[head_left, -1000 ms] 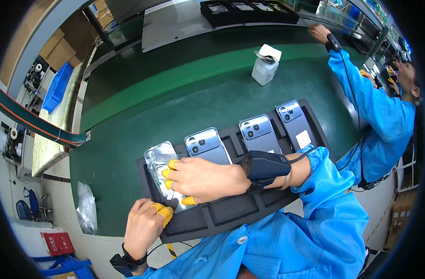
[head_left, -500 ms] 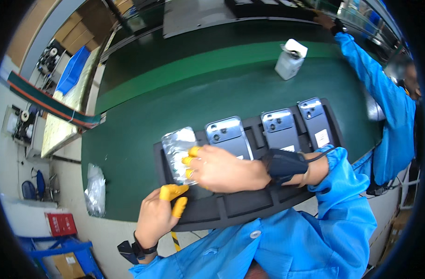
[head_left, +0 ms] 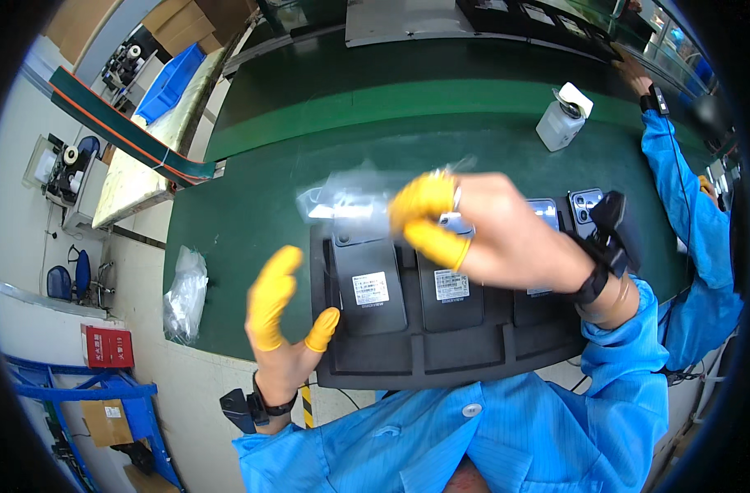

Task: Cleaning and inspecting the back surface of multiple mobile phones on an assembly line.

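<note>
Snag and slip risks

The black tray (head_left: pixel 375 374) sits at the near edge of the tabletop (head_left: pixel 243 238), so a nudge could shift it. At its left, the left hand (head_left: pixel 280 353) holds nothing, fingers spread wide; a brush could jog the leftmost phone (head_left: pixel 371 316), lying in the tray. Farther, the right hand's (head_left: pixel 502 230) fingers look pinched on clear film (head_left: pixel 346 201), blurred; trailing plastic could catch that phone. A wide swing might topple the far-right white bottle (head_left: pixel 559 127).

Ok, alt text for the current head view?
A right hand in yellow finger cots holds clear plastic film near a black tray of phones; the left hand is open by the tray's left edge. A white bottle stands beyond on the green table.
</note>
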Tool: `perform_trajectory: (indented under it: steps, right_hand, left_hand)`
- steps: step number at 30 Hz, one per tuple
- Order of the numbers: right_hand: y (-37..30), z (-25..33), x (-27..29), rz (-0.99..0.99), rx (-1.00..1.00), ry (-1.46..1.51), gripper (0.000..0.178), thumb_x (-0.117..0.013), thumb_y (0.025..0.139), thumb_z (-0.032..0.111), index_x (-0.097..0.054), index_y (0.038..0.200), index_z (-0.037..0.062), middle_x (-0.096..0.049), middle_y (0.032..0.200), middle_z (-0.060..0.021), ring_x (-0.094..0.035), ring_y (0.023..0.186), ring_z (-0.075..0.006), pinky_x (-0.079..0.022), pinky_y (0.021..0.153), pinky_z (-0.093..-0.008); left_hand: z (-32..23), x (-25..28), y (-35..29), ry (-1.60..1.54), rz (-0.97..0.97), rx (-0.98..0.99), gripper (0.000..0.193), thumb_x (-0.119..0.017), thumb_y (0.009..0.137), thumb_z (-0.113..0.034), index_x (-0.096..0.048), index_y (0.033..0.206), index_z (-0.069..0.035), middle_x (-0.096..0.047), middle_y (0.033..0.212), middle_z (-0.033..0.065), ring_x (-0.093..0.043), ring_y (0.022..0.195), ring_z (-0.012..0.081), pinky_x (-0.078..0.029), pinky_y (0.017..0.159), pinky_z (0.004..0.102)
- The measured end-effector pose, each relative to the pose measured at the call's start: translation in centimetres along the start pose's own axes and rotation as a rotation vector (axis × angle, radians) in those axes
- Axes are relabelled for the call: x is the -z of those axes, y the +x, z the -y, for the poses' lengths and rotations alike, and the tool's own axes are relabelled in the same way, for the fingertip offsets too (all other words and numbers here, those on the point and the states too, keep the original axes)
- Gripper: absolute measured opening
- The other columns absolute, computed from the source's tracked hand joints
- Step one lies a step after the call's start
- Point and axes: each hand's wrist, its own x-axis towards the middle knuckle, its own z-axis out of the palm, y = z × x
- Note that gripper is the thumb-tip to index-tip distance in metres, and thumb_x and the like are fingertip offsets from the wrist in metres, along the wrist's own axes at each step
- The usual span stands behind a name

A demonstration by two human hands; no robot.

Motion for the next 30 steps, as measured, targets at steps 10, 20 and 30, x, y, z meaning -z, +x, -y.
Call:
perform_trajectory:
  steps: [10,20,30]
  right_hand:
    - [-1.9,2.8,3.8,0.102,0.021,-0.323,0.02,-0.072,0.074,0.009,-0.067,0.093,0.0034,-0.068,0.092,-0.0084,-0.065,0.081,-0.027,-0.052,0.072,-0.035]
    - [-5.4,-3.7,20.4,-0.861,-0.105,-0.42,0.019,-0.059,0.089,0.004,-0.067,0.106,0.0037,-0.069,0.097,-0.003,-0.062,0.081,-0.0091,-0.048,0.072,-0.0219]
    - [-9.3,-10.6,18.2,-0.19,-0.518,-1.009,0.035,-0.062,0.074,0.009,-0.062,0.108,-0.001,-0.063,0.108,-0.0179,-0.058,0.101,-0.0348,-0.046,0.091,-0.0383]
  left_hand:
    - [4.9,3.1,0.6,0.637,-0.181,-0.096,0.024,-0.069,0.075,-0.001,-0.06,0.097,-0.003,-0.059,0.095,0.0121,-0.058,0.091,0.0292,-0.047,0.086,0.0389]
    - [23.4,17.9,-11.0,1.084,0.002,0.755,0.03,-0.058,0.088,-0.01,-0.058,0.116,0.002,-0.06,0.102,0.0199,-0.056,0.089,0.0362,-0.045,0.079,0.0401]
    - [17.1,21.1,-9.9,0.452,-0.058,0.728,0.03,-0.049,0.097,-0.013,-0.055,0.12,0.004,-0.06,0.117,0.0131,-0.058,0.102,0.023,-0.046,0.088,0.0328]
